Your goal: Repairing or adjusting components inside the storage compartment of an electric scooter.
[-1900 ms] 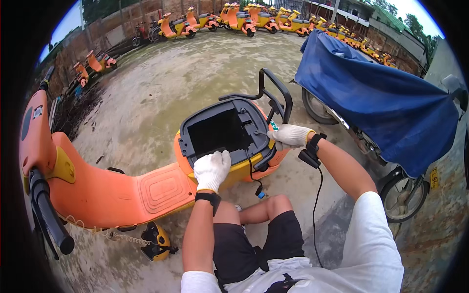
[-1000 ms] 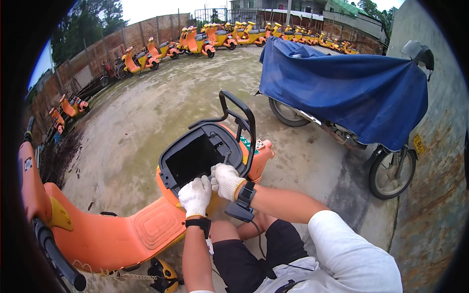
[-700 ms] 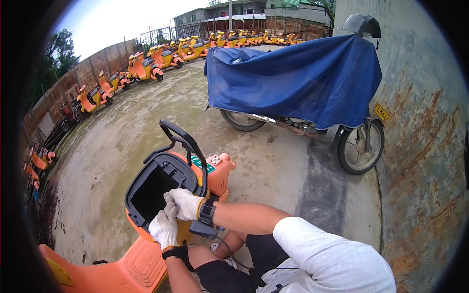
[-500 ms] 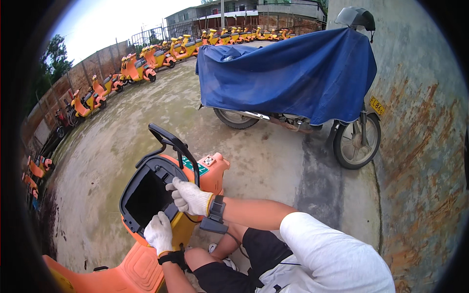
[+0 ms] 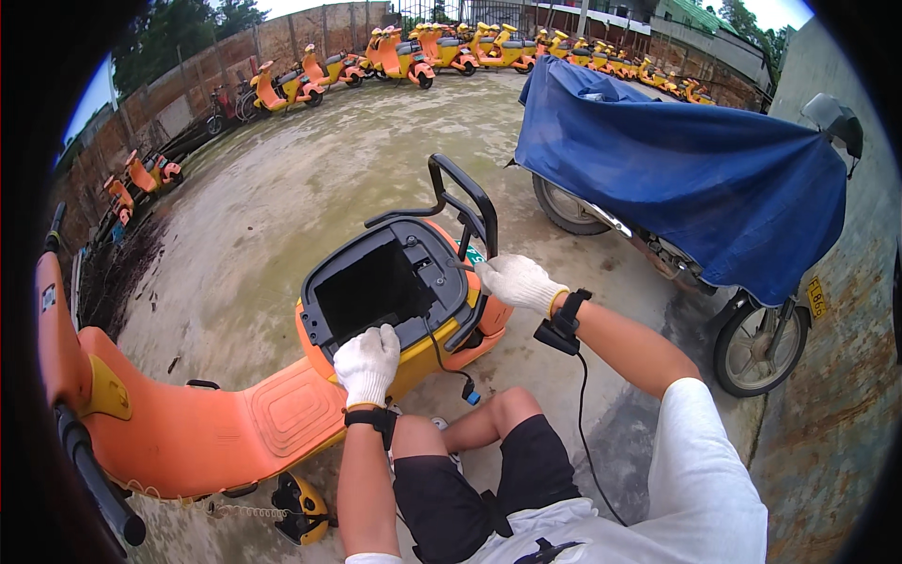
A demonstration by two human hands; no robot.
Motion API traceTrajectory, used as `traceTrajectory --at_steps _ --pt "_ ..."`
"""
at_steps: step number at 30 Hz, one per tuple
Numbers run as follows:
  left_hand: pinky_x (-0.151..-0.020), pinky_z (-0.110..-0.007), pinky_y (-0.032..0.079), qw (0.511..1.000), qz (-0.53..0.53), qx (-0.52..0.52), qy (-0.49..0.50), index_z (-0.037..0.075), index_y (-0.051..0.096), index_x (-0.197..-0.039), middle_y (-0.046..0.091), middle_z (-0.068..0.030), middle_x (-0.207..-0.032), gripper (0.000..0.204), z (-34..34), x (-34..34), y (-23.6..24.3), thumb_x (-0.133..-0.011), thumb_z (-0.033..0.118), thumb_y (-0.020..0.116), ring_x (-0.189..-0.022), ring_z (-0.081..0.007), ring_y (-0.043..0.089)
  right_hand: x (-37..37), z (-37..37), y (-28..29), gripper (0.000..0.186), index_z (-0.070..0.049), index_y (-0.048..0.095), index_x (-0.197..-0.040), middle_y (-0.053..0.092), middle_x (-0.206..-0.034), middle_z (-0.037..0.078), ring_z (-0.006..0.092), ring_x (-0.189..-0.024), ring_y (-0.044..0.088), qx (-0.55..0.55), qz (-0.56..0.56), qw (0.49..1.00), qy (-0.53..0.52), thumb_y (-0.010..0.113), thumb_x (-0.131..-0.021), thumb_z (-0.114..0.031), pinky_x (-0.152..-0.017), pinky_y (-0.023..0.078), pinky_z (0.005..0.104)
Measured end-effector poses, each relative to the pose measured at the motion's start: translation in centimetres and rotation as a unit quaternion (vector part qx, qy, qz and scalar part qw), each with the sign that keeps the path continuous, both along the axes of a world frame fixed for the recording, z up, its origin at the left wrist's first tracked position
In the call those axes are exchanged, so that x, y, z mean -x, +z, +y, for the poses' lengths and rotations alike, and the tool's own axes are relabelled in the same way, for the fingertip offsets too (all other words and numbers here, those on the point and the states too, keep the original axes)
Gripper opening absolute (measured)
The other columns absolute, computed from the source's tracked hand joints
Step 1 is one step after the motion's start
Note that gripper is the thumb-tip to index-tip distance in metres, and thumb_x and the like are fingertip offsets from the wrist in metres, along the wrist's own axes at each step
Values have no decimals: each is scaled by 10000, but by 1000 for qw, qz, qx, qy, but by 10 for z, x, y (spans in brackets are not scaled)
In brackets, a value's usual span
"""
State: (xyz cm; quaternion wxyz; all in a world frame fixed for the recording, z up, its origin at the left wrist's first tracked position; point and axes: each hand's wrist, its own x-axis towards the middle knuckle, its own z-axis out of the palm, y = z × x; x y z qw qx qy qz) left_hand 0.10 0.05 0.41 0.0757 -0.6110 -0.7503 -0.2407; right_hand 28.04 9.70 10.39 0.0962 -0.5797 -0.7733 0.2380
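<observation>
An orange and yellow electric scooter point(image 5: 291, 414) stands before me, its open black compartment point(image 5: 324, 331) showing a dark hollow inside. My left hand point(image 5: 367, 365), in a white knit glove, rests with curled fingers on the near rim. My right hand point(image 5: 520, 283), gloved alike, is closed beside the rear rack point(image 5: 477, 193); a thin greyish end shows at its fingertips, too small to name. Out of the compartment, over the near side, hangs a black cable ending in a blue connector point(image 5: 472, 395).
A motorcycle under a blue cover point(image 5: 676, 169) stands to the right, beside a stained wall point(image 5: 832, 451). Several orange and yellow scooters point(image 5: 404, 61) line the far wall. A yellow and black helmet point(image 5: 301, 509) hangs low by the near scooter. The ground is concrete.
My view has swung left, bringing more of the scooter in. My right hand has moved from above the compartment to its rear right side; my left hand stays at the near rim.
</observation>
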Motion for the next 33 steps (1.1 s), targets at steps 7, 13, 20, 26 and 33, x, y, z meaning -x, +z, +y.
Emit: traceTrajectory --at_steps 7,13,20,26,33 --pt "-681 -512 586 999 -7 -35 -7 78 747 -699 722 -185 -696 480 -1 0 -1 -1008 403 572 -669 -389 728 31 7 5 650 25 782 -1000 766 -1014 268 468 -1025 723 -21 -114 993 21 431 -1052 -519 -944 532 535" --pt "-669 -499 589 999 -2 -52 -13 75 740 -684 723 -178 -693 471 0 0 -3 -1006 378 578 -663 -381 731 37 13 2 693 52 771 -969 768 -997 257 460 -1012 723 5 -142 985 98 366 -1090 -498 -936 528 558" --pt "-679 -511 592 999 -1 -46 -14 62 745 -693 722 -181 -688 481 -1 -1 -1 -1011 377 567 -668 -382 734 36 9 -12 625 1 774 -1005 768 -935 223 439 -955 729 -9 -155 984 93 366 -1103 -461 -896 539 540" --pt "-644 -495 588 998 -2 -55 -16 77 755 -686 721 -181 -681 462 -1 1 -1 -995 380 591 -631 -375 728 29 -16 -27 696 23 756 -850 758 -898 246 482 -915 712 -7 -38 999 1 394 -1077 -527 -920 537 548" --pt "-611 -484 585 996 6 -86 -1 90 722 -629 709 -179 -646 469 2 -2 -8 -982 377 612 -582 -364 714 87 -76 -51 359 -100 628 -1070 503 -734 -34 120 -520 396 309 413 819 -251 470 -1121 -419 -480 349 305"
